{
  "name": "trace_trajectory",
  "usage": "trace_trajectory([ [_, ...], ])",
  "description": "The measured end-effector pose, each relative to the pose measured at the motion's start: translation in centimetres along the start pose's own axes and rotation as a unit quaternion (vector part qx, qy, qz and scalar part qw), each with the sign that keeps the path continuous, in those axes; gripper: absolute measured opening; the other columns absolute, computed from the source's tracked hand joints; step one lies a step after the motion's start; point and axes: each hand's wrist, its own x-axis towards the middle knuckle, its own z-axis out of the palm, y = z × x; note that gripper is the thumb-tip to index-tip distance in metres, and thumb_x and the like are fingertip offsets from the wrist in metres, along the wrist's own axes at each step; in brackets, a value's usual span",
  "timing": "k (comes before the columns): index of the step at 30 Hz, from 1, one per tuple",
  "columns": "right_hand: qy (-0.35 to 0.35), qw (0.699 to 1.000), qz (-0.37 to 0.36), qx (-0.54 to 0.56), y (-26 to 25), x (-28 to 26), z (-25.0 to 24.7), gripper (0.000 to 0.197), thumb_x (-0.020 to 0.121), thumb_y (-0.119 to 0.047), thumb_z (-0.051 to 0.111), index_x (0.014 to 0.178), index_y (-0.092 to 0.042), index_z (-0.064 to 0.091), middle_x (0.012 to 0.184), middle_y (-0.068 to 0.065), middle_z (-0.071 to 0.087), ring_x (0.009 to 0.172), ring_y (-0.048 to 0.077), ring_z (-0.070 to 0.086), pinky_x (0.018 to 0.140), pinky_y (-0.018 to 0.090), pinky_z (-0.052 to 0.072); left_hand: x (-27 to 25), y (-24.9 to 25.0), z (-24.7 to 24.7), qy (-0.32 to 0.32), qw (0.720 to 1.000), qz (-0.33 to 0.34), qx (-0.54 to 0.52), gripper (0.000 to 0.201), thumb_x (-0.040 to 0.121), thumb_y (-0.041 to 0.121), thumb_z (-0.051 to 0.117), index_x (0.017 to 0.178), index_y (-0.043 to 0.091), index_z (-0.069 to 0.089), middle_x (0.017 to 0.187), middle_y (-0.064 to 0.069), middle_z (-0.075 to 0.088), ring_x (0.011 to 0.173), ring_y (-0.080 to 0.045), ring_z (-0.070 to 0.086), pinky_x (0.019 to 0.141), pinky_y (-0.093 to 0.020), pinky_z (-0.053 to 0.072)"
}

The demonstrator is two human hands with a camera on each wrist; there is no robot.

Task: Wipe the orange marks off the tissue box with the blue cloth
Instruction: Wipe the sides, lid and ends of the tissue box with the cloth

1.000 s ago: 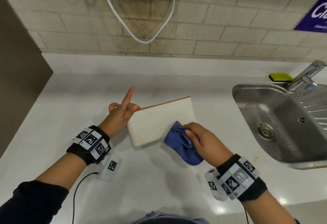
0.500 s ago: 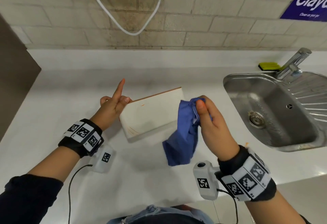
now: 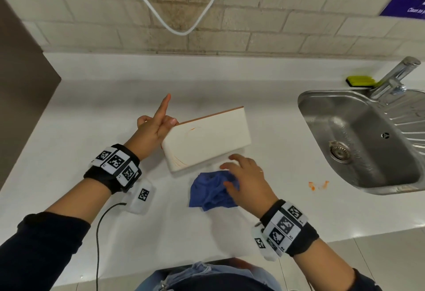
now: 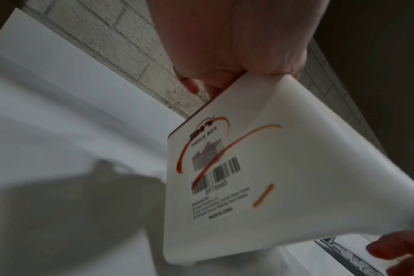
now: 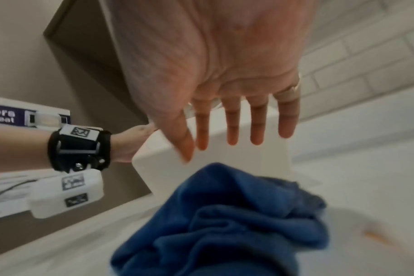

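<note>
The white tissue box (image 3: 207, 139) stands tilted on the white counter, its left end lifted. My left hand (image 3: 161, 127) grips that end, the index finger pointing straight up. Thin orange marks (image 3: 192, 129) show on its top face and near its front left corner. In the left wrist view the box's labelled face (image 4: 284, 177) carries orange strokes (image 4: 236, 145). The blue cloth (image 3: 211, 191) lies crumpled on the counter just in front of the box. My right hand (image 3: 239, 171) hovers over the cloth (image 5: 236, 214) with fingers (image 5: 232, 128) spread straight, holding nothing.
A steel sink (image 3: 305, 116) with a tap (image 3: 395, 77) and a green sponge (image 3: 360, 81) is at the right. Orange smears (image 3: 318, 185) lie on the counter near the sink. A brown panel (image 3: 23, 83) bounds the left; the brick wall is behind.
Half a second ago my right hand held the cloth up beside the box. It has let the cloth go onto the counter and opened. The left hand still holds the box.
</note>
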Motion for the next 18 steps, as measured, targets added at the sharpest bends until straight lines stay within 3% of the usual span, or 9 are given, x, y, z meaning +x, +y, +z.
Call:
trace_trajectory([
  [3,-0.104,0.987,-0.08,-0.096,-0.1,0.0,2.4,0.058,0.071,-0.033,0.073,0.125,-0.031,0.052,0.137,0.015,0.046,0.112,0.043,0.046,0.089,0.057,0.039,0.0,-0.1,0.1,-0.004,1.0,-0.003,0.002,0.068,0.08,0.066,0.016,0.142,0.044,-0.003,0.105,0.009,0.067,0.112,-0.015,0.044,0.099,-0.027,0.011],
  [5,-0.118,0.983,-0.096,-0.103,-0.1,0.3,3.8,0.052,0.073,-0.019,0.071,0.122,-0.027,0.057,0.125,0.021,0.055,0.099,0.049,0.051,0.084,0.06,0.044,0.1,-0.2,0.0,-0.002,1.0,-0.006,0.0,0.069,0.08,0.067,0.016,0.142,0.044,-0.003,0.105,0.01,0.067,0.113,-0.017,0.044,0.099,-0.028,0.011],
  [7,-0.109,0.987,-0.086,-0.08,0.0,1.0,4.3,0.048,0.077,-0.005,0.062,0.123,-0.021,0.058,0.116,0.022,0.058,0.097,0.046,0.052,0.083,0.052,0.046,0.1,0.0,0.0,-0.003,1.0,-0.005,-0.002,0.071,0.08,0.067,0.016,0.143,0.041,-0.002,0.105,0.009,0.067,0.11,-0.014,0.044,0.098,-0.027,0.011],
  [10,-0.1,0.994,-0.031,0.033,-0.2,1.5,2.5,0.037,0.082,-0.007,0.053,0.118,-0.013,0.059,0.109,0.016,0.059,0.099,0.036,0.055,0.084,0.036,0.045,0.1,0.1,0.0,-0.009,1.0,-0.008,-0.002,0.072,0.079,0.067,0.017,0.143,0.041,-0.001,0.106,0.008,0.067,0.108,-0.014,0.04,0.095,-0.024,0.012],
  [13,0.005,0.97,0.008,0.244,-1.0,0.7,-1.9,0.03,0.071,-0.024,0.042,0.094,-0.023,0.06,0.094,0.0,0.066,0.09,0.015,0.062,0.08,0.025,0.047,0.1,-0.2,-0.1,-0.008,1.0,-0.011,-0.005,0.07,0.078,0.067,0.017,0.142,0.044,-0.001,0.106,0.009,0.067,0.109,-0.016,0.037,0.093,-0.014,0.013],
  [16,0.172,0.916,-0.017,0.361,-1.7,0.7,-5.8,0.026,0.078,-0.011,0.043,0.094,-0.029,0.054,0.091,-0.02,0.064,0.087,-0.007,0.059,0.078,0.009,0.043,0.3,-0.2,-0.1,-0.01,1.0,-0.006,-0.006,0.07,0.079,0.066,0.016,0.142,0.043,0.0,0.106,0.01,0.067,0.108,-0.011,0.038,0.094,-0.016,0.012],
  [18,0.262,0.885,-0.004,0.385,-1.4,1.8,-7.1,0.03,0.081,-0.006,0.043,0.097,-0.029,0.053,0.094,-0.018,0.062,0.086,-0.008,0.058,0.076,0.008,0.044,0.5,-0.4,-0.1,-0.009,1.0,-0.007,-0.006,0.068,0.079,0.067,0.017,0.141,0.045,0.0,0.105,0.014,0.067,0.112,-0.014,0.039,0.095,-0.014,0.012],
])
